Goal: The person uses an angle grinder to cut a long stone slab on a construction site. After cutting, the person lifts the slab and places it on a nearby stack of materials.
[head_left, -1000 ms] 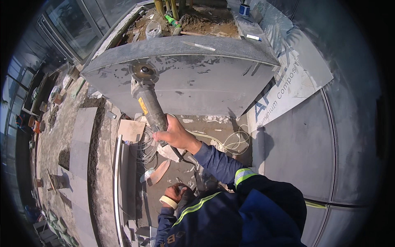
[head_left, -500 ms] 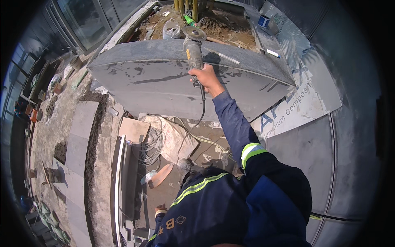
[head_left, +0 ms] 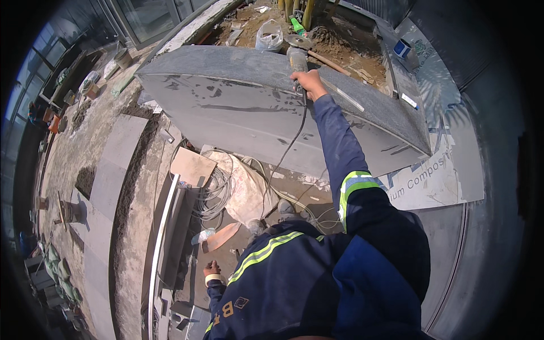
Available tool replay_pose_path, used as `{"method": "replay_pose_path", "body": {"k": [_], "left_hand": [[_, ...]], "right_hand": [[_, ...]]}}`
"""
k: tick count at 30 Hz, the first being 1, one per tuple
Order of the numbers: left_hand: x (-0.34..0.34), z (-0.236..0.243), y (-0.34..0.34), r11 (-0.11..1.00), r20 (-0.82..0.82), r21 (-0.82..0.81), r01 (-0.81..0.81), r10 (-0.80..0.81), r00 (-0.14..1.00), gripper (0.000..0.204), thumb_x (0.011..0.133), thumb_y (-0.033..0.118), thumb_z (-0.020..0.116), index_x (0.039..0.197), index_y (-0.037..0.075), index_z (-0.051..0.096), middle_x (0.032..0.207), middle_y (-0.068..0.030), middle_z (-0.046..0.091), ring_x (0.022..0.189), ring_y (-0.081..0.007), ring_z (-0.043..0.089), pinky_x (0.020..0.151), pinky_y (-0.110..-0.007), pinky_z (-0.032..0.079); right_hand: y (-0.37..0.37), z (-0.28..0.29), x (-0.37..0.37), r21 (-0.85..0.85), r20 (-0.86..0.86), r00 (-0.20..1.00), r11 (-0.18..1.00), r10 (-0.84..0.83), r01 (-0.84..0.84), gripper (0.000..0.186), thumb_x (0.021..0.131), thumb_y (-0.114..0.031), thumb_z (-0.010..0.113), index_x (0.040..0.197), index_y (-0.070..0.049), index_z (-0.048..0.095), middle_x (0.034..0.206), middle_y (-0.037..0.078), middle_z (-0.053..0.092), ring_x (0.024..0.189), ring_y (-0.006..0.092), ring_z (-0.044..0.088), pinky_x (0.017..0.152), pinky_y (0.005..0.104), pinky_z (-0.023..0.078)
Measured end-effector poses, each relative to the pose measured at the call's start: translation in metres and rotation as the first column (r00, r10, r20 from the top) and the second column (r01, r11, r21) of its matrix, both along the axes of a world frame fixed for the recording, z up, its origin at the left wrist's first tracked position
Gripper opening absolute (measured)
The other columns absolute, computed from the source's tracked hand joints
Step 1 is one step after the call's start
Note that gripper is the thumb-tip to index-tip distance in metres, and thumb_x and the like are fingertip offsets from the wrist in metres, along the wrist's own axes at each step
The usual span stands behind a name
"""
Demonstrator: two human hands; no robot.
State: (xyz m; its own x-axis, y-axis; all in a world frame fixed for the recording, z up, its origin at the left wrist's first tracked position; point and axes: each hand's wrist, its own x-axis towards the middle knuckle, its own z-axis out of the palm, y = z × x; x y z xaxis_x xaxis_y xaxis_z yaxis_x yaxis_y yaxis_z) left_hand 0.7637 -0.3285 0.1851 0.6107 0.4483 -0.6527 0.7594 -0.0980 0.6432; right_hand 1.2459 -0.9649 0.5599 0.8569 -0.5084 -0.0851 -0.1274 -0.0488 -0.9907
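At 12 o'clock, right hand [head_left: 309,83] grips the angle grinder [head_left: 297,59] over the stone cap [head_left: 226,61]; disc contact unclear. Left hand [head_left: 212,268] at 7, looks empty, can't tell open or closed. Cap and front panel [head_left: 243,128] look set; dark smears left on panel.

R hand [head_left: 309,83] wraps the grinder [head_left: 297,60], hiding pt of its body; disc [head_left: 298,41] detail's too small to make out. Cord [head_left: 290,148]? Far end lost nr the shoes [head_left: 286,208], themselves pt hidden by the jacket [head_left: 283,283], cropped at btm. L hand [head_left: 212,270] tiny, detail unclear. Plant stems [head_left: 308,14] cut, top edge.
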Motion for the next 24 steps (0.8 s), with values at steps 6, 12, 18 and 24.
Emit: {"method": "replay_pose_path", "body": {"k": [6,12,18,24], "left_hand": [[-0.009,-0.006,-0.063,0.984,-0.122,0.096,0.149,-0.137,0.983,0.041,0.095,0.029,0.075,0.116,-0.006,0.074,0.088,-0.0178,0.076,0.073,-0.0227,0.072,0.067,-0.036,0.057],[0.009,-0.022,-0.141,0.909,-0.172,0.163,0.383,-0.356,0.918,0.044,0.094,0.035,0.078,0.115,-0.003,0.077,0.097,-0.0207,0.079,0.089,-0.0251,0.078,0.082,-0.038,0.060],[0.065,0.003,-0.198,0.962,0.052,0.001,0.273,-0.273,0.961,0.045,0.096,0.032,0.075,0.121,-0.005,0.071,0.087,-0.0184,0.077,0.069,-0.0217,0.075,0.066,-0.036,0.061],[0.059,0.039,-0.206,0.963,-0.020,0.166,0.211,-0.211,0.977,0.046,0.097,0.033,0.071,0.120,-0.006,0.072,0.089,-0.0186,0.077,0.073,-0.0238,0.075,0.068,-0.038,0.061]], "right_hand": [[-0.011,-0.032,0.030,-0.210,-0.051,0.998,0.978,-0.023,0.011,0.045,0.073,-0.016,0.082,0.093,0.022,0.065,0.090,0.021,0.071,0.077,0.0236,0.069,0.067,0.0421,0.052],[-0.026,-0.008,0.006,-0.473,-0.336,0.941,0.855,0.046,-0.211,0.054,0.078,-0.033,0.077,0.109,0.012,0.071,0.113,0.031,0.070,0.110,0.0380,0.068,0.095,0.0480,0.052],[-0.029,0.020,-0.017,-0.561,-0.476,0.878,0.751,0.052,-0.348,0.073,0.082,-0.044,0.078,0.130,0.007,0.061,0.141,0.031,0.056,0.134,0.0454,0.055,0.111,0.0541,0.044],[-0.031,0.002,-0.027,-0.610,-0.351,0.936,0.750,0.037,-0.258,0.106,0.077,-0.059,0.082,0.149,0.010,0.047,0.137,0.033,0.058,0.130,0.0466,0.058,0.108,0.0536,0.047]]}}
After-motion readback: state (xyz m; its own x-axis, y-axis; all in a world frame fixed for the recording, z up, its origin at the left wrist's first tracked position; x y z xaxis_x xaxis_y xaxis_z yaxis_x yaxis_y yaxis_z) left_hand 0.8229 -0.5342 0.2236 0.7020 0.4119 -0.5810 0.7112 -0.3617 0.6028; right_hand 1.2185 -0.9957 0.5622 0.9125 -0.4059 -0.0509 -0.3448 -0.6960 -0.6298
